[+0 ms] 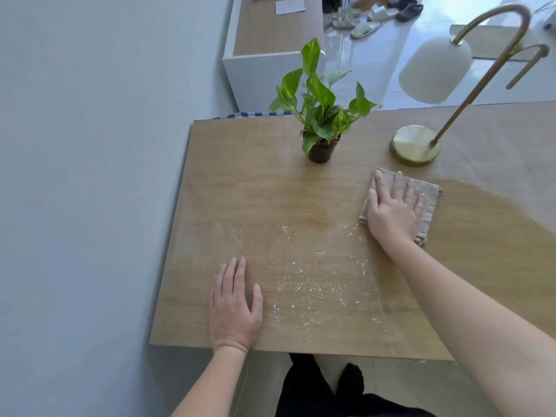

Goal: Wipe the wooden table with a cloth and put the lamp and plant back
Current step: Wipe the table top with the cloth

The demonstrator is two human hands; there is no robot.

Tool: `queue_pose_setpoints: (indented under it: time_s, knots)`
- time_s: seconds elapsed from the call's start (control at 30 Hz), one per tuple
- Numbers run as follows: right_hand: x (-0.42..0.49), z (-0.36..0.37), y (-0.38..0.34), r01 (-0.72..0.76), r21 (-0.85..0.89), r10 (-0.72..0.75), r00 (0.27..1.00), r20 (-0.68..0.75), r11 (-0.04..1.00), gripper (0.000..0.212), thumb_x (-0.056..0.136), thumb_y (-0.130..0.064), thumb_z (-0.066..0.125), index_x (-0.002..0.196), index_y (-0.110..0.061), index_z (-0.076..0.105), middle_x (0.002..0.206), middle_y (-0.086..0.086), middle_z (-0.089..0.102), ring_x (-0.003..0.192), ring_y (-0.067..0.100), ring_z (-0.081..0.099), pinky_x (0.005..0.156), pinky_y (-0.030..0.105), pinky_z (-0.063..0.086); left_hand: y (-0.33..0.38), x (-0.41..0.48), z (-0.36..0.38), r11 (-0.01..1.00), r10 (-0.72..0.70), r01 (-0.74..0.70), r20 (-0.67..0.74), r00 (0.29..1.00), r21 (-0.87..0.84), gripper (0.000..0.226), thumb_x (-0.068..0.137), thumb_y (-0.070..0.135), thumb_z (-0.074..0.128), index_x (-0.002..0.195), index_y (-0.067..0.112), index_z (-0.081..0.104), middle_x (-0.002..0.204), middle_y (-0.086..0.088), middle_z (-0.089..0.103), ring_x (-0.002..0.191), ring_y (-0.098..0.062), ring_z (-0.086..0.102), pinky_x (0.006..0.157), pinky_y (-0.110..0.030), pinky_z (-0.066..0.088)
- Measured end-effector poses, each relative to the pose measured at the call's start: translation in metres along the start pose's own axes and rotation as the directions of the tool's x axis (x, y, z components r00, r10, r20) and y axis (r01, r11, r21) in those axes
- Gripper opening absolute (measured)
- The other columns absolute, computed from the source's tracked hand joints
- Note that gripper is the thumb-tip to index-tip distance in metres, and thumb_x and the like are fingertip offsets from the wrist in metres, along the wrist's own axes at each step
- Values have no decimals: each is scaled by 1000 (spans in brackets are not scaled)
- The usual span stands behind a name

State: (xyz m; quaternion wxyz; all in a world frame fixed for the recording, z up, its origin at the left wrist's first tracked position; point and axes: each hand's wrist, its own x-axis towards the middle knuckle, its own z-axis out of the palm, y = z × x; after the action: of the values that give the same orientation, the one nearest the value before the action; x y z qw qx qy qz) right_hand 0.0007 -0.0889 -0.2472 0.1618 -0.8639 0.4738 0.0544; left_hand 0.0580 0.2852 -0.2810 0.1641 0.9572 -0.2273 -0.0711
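The wooden table (pixel 240 206) fills the middle of the view, with white crumbs and dusty smears scattered over its near half. My right hand (pixel 394 212) presses flat, fingers spread, on a folded beige cloth (pixel 430 197) right of centre. My left hand (pixel 234 308) rests flat on the wood near the front edge, holding nothing. A leafy green plant in a small black pot (pixel 320 150) stands at the back of the table. To its right stands a brass lamp (pixel 416 145) with a round base, curved neck and white shade, just behind the cloth.
A grey wall runs along the table's left side. Behind the table stand a white cabinet (pixel 264 67) with a wooden top and several sandals (pixel 365 27) on a glossy tiled floor. My dark-clad legs show below the front edge.
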Motion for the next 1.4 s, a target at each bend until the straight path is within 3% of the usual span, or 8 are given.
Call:
queue_pose_setpoints:
  time_s: [0.23, 0.37, 0.57, 0.7, 0.87, 0.97, 1.2, 1.4]
  knots:
    - [-46, 4, 58, 525, -97, -513, 849, 124, 846, 52, 111, -63, 8, 161, -62, -8, 175, -17, -11, 163, 10, -16, 133, 45, -6, -1, -2, 0, 1000, -4, 4, -4, 1000, 13, 67, 107, 55, 34, 167, 26, 35, 175, 6, 31, 165, -16, 18, 131, -50, 28]
    - [-37, -17, 99, 392, -90, -387, 919, 73, 915, 52, 109, -65, 9, 160, -66, -4, 177, -18, -3, 163, 7, -10, 134, 42, -4, 0, -1, -1, 1000, -5, 5, -14, 1000, 4, 67, 106, 57, 35, 167, 28, 34, 175, 8, 29, 165, -14, 17, 132, -49, 26]
    - [0, -8, 23, 31, 3, -31, 999, 25, 1000, 57, 109, -58, 9, 165, -54, 0, 178, -7, -8, 164, 21, -11, 132, 50, -9, 0, -3, 0, 1000, -11, 11, -18, 1000, 0, 69, 105, 59, 36, 167, 30, 34, 175, 9, 30, 164, -13, 17, 133, -47, 24]
    - [-10, 9, -16, 271, -18, -269, 961, 66, 962, 55, 108, -63, 2, 163, -58, -7, 176, -9, -14, 163, 20, -15, 132, 51, -9, 2, -1, 0, 1000, -8, 8, -22, 1000, -2, 69, 104, 58, 38, 167, 29, 36, 174, 8, 31, 164, -14, 19, 133, -47, 23]
    - [-43, 6, 34, 655, -70, -633, 749, 196, 753, 50, 111, -63, 8, 159, -65, -7, 175, -18, -9, 163, 11, -16, 133, 46, -6, 3, -3, -2, 1000, -7, 7, -28, 1000, 7, 69, 104, 57, 39, 166, 27, 38, 174, 7, 34, 164, -15, 20, 133, -45, 22]
    - [-35, -16, 76, 660, -101, -632, 745, 212, 744, 51, 110, -64, 9, 158, -66, -8, 175, -20, -8, 162, 9, -14, 133, 44, -6, 3, -3, -3, 1000, -5, 5, -39, 999, 3, 69, 104, 57, 39, 166, 27, 38, 173, 7, 34, 164, -15, 21, 132, -46, 24]
    - [1, -1, 9, 278, -44, -276, 959, 59, 959, 57, 107, -65, 3, 163, -59, -4, 178, -10, -7, 164, 17, -12, 132, 47, -10, 4, -2, -1, 1000, -3, 4, -58, 998, 4, 68, 103, 55, 42, 165, 26, 40, 172, 6, 36, 163, -16, 23, 131, -48, 25]
    - [-51, 20, -5, 587, -70, -570, 803, 174, 806, 54, 110, -64, 3, 162, -59, -10, 176, -10, -12, 163, 19, -13, 133, 50, -7, 3, -2, -1, 1000, -3, 3, -59, 998, 3, 68, 103, 55, 41, 164, 26, 41, 171, 5, 38, 163, -18, 24, 131, -49, 26]
